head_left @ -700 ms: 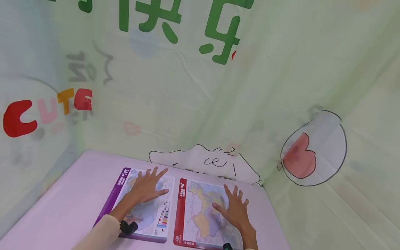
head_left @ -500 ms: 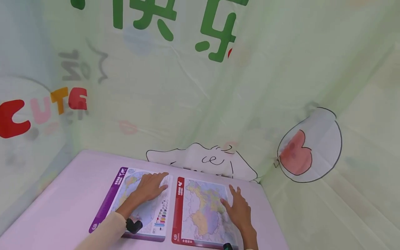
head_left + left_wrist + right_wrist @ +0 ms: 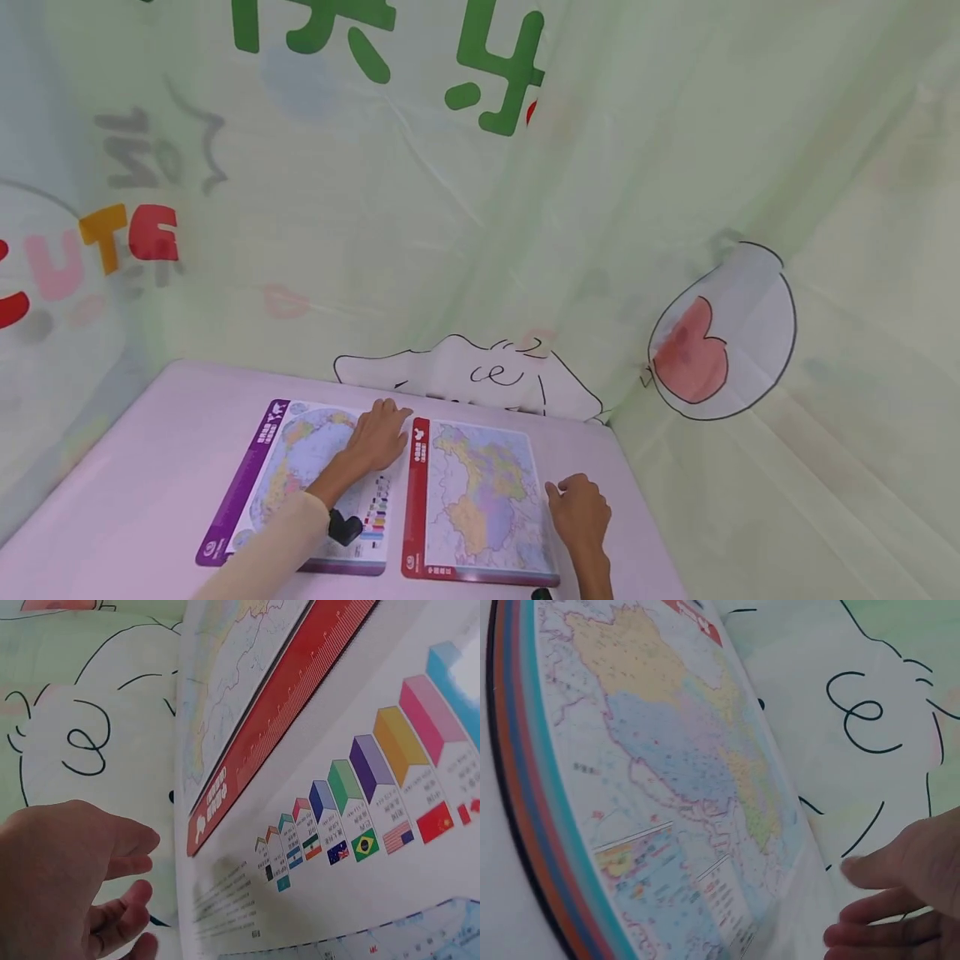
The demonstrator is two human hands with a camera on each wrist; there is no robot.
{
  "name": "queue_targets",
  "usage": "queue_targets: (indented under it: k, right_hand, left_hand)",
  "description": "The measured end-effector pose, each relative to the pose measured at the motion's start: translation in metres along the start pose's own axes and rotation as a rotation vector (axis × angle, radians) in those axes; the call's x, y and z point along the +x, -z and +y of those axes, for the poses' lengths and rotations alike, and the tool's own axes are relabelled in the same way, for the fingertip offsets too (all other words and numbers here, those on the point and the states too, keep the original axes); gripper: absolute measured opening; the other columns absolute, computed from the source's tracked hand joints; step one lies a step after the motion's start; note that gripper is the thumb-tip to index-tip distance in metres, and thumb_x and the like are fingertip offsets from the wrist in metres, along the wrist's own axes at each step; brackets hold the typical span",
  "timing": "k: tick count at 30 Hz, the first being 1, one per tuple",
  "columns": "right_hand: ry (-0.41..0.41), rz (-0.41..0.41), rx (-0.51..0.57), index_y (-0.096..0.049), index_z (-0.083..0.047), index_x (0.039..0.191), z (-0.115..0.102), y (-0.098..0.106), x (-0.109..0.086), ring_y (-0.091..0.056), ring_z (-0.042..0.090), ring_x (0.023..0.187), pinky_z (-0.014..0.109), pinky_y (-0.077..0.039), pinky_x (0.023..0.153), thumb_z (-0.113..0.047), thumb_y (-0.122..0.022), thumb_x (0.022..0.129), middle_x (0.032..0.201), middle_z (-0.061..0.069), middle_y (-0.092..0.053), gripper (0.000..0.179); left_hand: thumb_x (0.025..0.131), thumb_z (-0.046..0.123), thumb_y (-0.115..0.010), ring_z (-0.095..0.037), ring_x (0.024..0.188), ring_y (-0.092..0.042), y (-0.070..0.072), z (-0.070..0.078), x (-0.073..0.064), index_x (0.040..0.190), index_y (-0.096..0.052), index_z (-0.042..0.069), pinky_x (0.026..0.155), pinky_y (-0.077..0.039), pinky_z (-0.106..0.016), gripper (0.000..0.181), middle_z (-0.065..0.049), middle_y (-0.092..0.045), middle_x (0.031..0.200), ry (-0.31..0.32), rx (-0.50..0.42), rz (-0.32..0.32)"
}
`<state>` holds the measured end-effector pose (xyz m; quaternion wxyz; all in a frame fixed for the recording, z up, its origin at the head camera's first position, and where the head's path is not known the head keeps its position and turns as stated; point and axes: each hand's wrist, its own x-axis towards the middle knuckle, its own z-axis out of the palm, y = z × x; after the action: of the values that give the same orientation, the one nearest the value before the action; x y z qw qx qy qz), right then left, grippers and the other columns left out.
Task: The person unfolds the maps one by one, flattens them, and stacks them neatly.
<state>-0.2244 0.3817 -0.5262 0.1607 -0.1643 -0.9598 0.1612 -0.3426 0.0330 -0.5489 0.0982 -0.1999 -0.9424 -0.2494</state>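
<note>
Two printed map boards lie side by side on the table. The left one is a purple-edged world map (image 3: 300, 458); its legend of coloured bars and flags (image 3: 360, 810) fills much of the left wrist view. On the right is a red-edged map of China (image 3: 480, 500), with several coloured layers showing along its edge in the right wrist view. My left hand (image 3: 377, 435) hovers over the world map's upper right corner, fingers bent and holding nothing. Just off the China map's right edge is my right hand (image 3: 581, 510), its fingers loosely curled around nothing.
The pale pink table (image 3: 150, 475) is enclosed by fabric walls (image 3: 420, 208) with green characters and coloured letters. A cartoon dog drawing (image 3: 465, 379) marks the back wall, and a circle with a red heart (image 3: 693, 354) the right. A black wrist camera (image 3: 345, 527) sits on my left wrist.
Both hands had spread fingers over the maps; now the fingers are bent in. My left hand has drawn toward the world map's right corner, and my right hand has moved off the China map.
</note>
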Motion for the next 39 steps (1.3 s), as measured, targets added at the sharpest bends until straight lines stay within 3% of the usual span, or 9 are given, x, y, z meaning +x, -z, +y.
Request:
queue_targets:
  k: [5, 9, 15, 20, 31, 36, 39]
  right_hand:
    - [-0.074, -0.145, -0.001, -0.072, 0.01, 0.098, 0.005, -0.008, -0.006, -0.072, 0.038, 0.08, 0.055, -0.057, 0.075, -0.024, -0.082, 0.093, 0.092, 0.024, -0.076, 0.035]
    - [-0.11, -0.195, -0.004, -0.069, 0.007, 0.094, 0.006, -0.015, -0.011, -0.064, 0.028, 0.072, 0.048, -0.055, 0.07, -0.023, -0.08, 0.095, 0.085, 0.017, -0.071, 0.033]
    - [-0.113, -0.181, 0.031, -0.076, 0.01, 0.105, 0.001, -0.019, -0.012, -0.071, 0.03, 0.079, 0.053, -0.059, 0.078, -0.021, -0.08, 0.096, 0.095, 0.022, -0.078, 0.033]
    - [-0.109, -0.178, 0.077, -0.076, 0.011, 0.103, -0.001, -0.021, -0.014, -0.07, 0.029, 0.078, 0.053, -0.059, 0.078, -0.019, -0.081, 0.094, 0.092, 0.02, -0.077, 0.031]
    - [-0.133, -0.14, 0.147, -0.074, 0.015, 0.103, -0.008, -0.018, -0.018, -0.072, 0.033, 0.08, 0.051, -0.06, 0.076, -0.006, -0.08, 0.09, 0.092, 0.025, -0.075, 0.025]
    - [-0.147, -0.132, 0.162, -0.075, 0.013, 0.101, -0.006, -0.019, -0.016, -0.073, 0.035, 0.08, 0.052, -0.06, 0.076, -0.004, -0.08, 0.088, 0.092, 0.025, -0.076, 0.022]
    - [-0.165, -0.13, 0.165, -0.075, 0.012, 0.1, -0.003, -0.022, -0.014, -0.073, 0.035, 0.08, 0.051, -0.06, 0.076, -0.004, -0.08, 0.087, 0.092, 0.025, -0.076, 0.022]
  left_hand:
    - [0.1, 0.022, -0.072, -0.031, 0.107, -0.048, -0.016, -0.003, 0.01, 0.145, -0.069, 0.006, 0.089, -0.039, -0.048, 0.048, -0.017, -0.061, 0.115, -0.003, 0.056, -0.035]
    - [0.099, 0.025, -0.074, -0.032, 0.107, -0.048, -0.028, -0.006, 0.015, 0.148, -0.066, 0.005, 0.091, -0.039, -0.05, 0.053, -0.019, -0.061, 0.115, 0.013, 0.058, -0.06]
    - [0.099, 0.028, -0.074, -0.034, 0.112, -0.048, -0.035, -0.01, 0.015, 0.151, -0.064, 0.007, 0.097, -0.041, -0.053, 0.057, -0.021, -0.061, 0.12, 0.048, 0.049, -0.093]
    - [0.098, 0.026, -0.073, -0.035, 0.112, -0.049, -0.032, -0.009, 0.012, 0.151, -0.064, 0.006, 0.098, -0.042, -0.054, 0.057, -0.021, -0.061, 0.12, 0.065, 0.022, -0.108]
    - [0.101, 0.018, -0.07, -0.032, 0.111, -0.05, -0.024, -0.005, 0.008, 0.155, -0.059, 0.005, 0.098, -0.044, -0.054, 0.057, -0.019, -0.061, 0.12, 0.111, -0.131, -0.16]
    - [0.102, 0.016, -0.069, -0.029, 0.11, -0.058, -0.022, -0.003, 0.007, 0.159, -0.055, 0.008, 0.102, -0.047, -0.055, 0.059, -0.017, -0.069, 0.123, 0.128, -0.21, -0.173]
    - [0.103, 0.015, -0.067, -0.026, 0.102, -0.065, -0.021, -0.003, 0.007, 0.161, -0.053, 0.008, 0.094, -0.054, -0.049, 0.059, -0.016, -0.074, 0.12, 0.132, -0.276, -0.181]
